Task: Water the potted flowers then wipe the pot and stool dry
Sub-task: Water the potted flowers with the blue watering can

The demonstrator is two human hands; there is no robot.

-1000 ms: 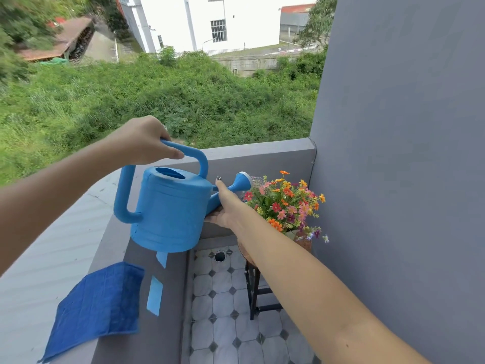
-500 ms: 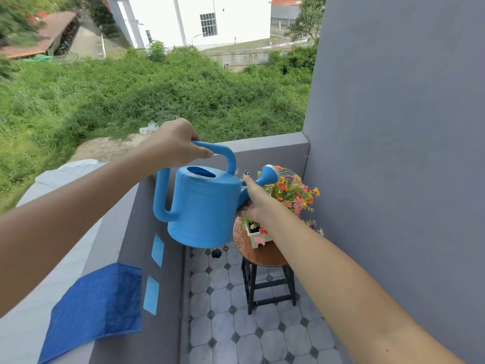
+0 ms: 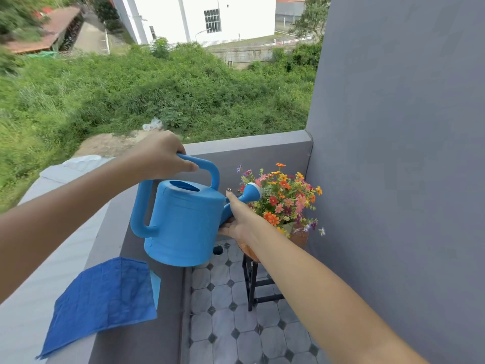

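Observation:
A blue watering can (image 3: 183, 222) hangs in the air in front of me. My left hand (image 3: 160, 156) grips its top handle. My right hand (image 3: 240, 219) cups the spout from below. The white-rimmed rose of the spout (image 3: 253, 191) touches the left side of the colourful flowers (image 3: 286, 198). The pot is almost hidden behind blooms and my right arm. It stands on a round wooden stool (image 3: 300, 239) with black legs in the corner. A blue cloth (image 3: 105, 298) lies flat on the ledge at lower left.
A grey parapet ledge (image 3: 249, 143) runs along the left and far side of the balcony. A tall grey wall (image 3: 393, 153) closes the right. The floor (image 3: 223, 324) is grey octagonal tile with a drain hole (image 3: 217, 250). Pale blue tape patches (image 3: 156, 285) sit on the parapet.
The spout tip has dropped from above the flowers to their left side. My view has shifted, and my arm now hides the stool top and white pot seen before.

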